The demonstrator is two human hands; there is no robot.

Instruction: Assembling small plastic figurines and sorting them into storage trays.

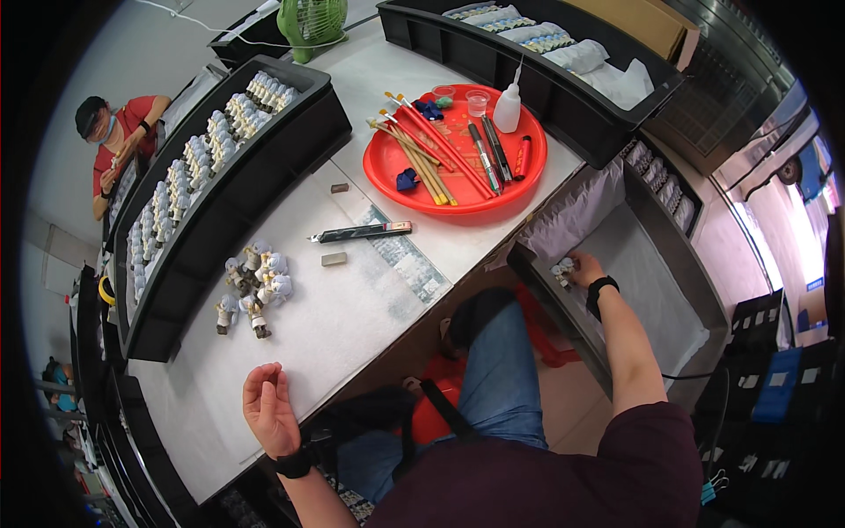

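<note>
Shirt (546,480); left hand (271,411) slack by table edge (378,331); right hand (585,269) grips figurine (562,272) (tray (656,264) roomy).

The clustered figurines (274,288) are coloured white and brown, touched with pale yellow. The tabletop (343,317) is whitish, crossed by a mottled grey-and-white strip (414,267). Bright red is shown by the round tray (378,185), translucent white by the squeeze bottle (508,112), and green by the fan (314,22). The long bin (242,207) is coloured black. Black is repeated on the wristband (293,464), dark maroon is displayed by the shirt (546,466), and blue by the jeans (502,374).
</note>
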